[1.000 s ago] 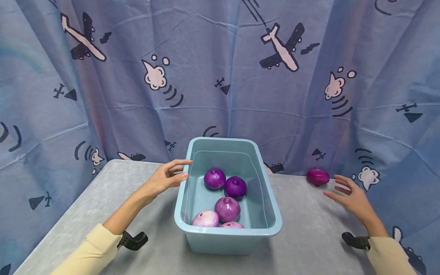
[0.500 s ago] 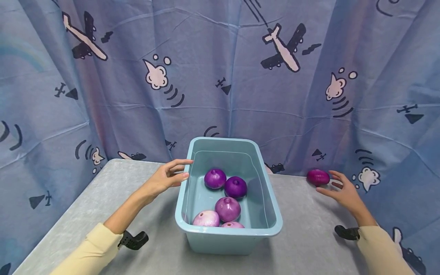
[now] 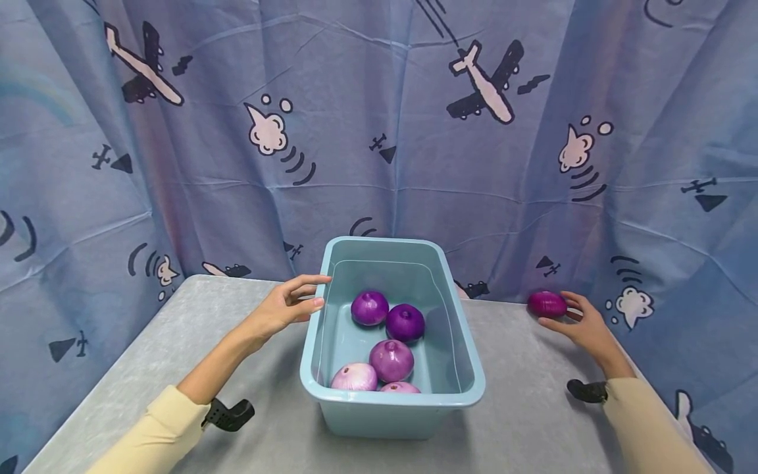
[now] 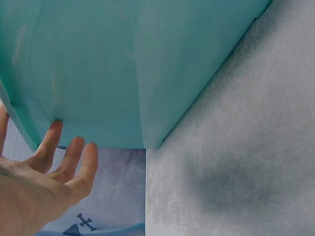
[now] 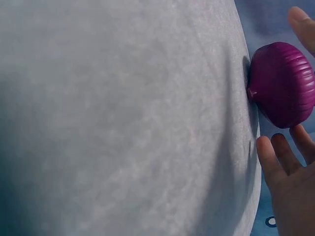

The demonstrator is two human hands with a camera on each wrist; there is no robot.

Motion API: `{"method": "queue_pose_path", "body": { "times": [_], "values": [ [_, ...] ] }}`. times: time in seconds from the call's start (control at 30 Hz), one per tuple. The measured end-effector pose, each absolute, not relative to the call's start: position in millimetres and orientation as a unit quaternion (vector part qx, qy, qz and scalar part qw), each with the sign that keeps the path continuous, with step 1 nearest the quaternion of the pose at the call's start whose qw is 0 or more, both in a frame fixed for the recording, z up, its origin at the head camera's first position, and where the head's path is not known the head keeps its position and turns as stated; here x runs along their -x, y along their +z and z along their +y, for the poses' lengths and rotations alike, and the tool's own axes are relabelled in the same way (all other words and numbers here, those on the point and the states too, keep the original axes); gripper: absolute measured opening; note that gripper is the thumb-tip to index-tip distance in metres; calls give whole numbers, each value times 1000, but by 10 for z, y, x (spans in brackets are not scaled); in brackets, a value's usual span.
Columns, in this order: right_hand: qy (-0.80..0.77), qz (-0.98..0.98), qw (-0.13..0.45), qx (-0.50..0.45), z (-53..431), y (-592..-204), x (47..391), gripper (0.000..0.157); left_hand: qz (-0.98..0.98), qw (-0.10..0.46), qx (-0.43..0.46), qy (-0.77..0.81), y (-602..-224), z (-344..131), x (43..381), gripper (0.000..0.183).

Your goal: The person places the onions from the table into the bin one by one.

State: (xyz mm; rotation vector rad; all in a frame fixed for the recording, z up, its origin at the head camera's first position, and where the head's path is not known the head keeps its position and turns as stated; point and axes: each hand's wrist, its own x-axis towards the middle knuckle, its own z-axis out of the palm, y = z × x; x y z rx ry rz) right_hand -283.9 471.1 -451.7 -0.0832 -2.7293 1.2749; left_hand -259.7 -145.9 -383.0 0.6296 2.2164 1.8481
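Observation:
A dark magenta onion (image 3: 547, 305) lies at the far right edge of the table, its ribbed side showing in the right wrist view. My right hand (image 3: 588, 329) is beside it, thumb and fingers spread around its near right side; in the right wrist view the thumb (image 5: 302, 27) stands apart from the onion, and one fingertip is at or very close to it. My left hand (image 3: 284, 306) rests at the left rim of a light blue plastic bin (image 3: 403, 399), fingers loosely extended. Inside the bin are several onions, among them a deep purple one (image 3: 405, 323) and a pale pink one (image 3: 354, 377).
The bin stands mid-table on a grey tabletop (image 3: 509, 395). A blue curtain (image 3: 355, 131) with airplane prints hangs right behind the table's back edge. Black wrist straps with cameras (image 3: 231, 415) sit on both forearms.
My right hand has moved left to the magenta onion, its fingers coming up around the side. The left hand, the bin and the onions have kept their places.

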Motion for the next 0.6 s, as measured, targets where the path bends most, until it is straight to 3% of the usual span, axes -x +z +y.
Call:
{"method": "queue_pose_path", "body": {
  "times": [0.3,0.6],
  "values": [
    [417,-906,59,38,4752,-4582,2931,104,739,98,-216,631,-3833,-1453,2598,55],
    [409,-908,88,10,4778,-4603,2974,96,742,94,-216,627,-3833,-1453,2592,54]
  ]
}}
